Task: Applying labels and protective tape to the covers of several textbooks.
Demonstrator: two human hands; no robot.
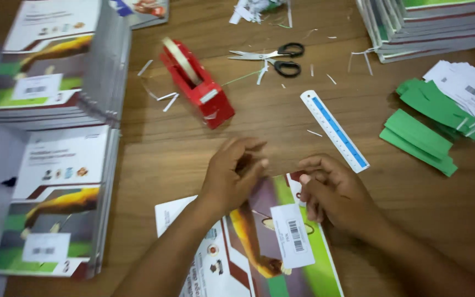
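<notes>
A thin book (248,253) with a colourful cover lies on the wooden table in front of me, a white barcode label (292,235) stuck on it. My left hand (232,175) rests on the book's upper edge with fingers curled, pressing down. My right hand (331,192) touches the cover just right of the label, its fingertips pinched near the top corner. Whether anything small sits between those fingertips is hidden. A red tape dispenser (196,82) stands just beyond my left hand.
Black-handled scissors (273,58) and a white and blue ruler (333,129) lie past the hands. Green paper strips (421,140) and white labels (468,91) sit at the right. Stacks of similar books (56,71) stand left, another stack (430,25) far right. Paper scraps litter the table.
</notes>
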